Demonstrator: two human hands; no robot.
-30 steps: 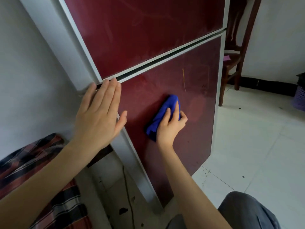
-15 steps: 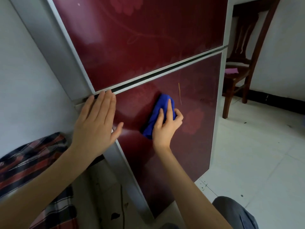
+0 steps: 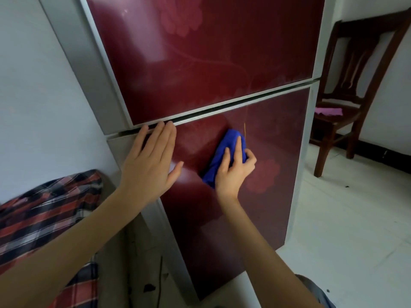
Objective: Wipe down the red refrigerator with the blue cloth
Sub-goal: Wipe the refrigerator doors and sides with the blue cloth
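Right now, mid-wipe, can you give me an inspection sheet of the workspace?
Surface: glossy red refrigerator, both doors closed; thin yellow streak on the lower door.
Job's things: bunched blue cloth pressed on the lower door, just left of the streak.
Clutter: red-and-black plaid fabric lower left; pink cloth on the chair seat.
Hands: left hand flat on the lower door's top left corner; right hand grips the cloth.
Cables: thin black cord on the floor left of the refrigerator.
Surroundings: dark wooden chair, white tiled floor, pale wall.
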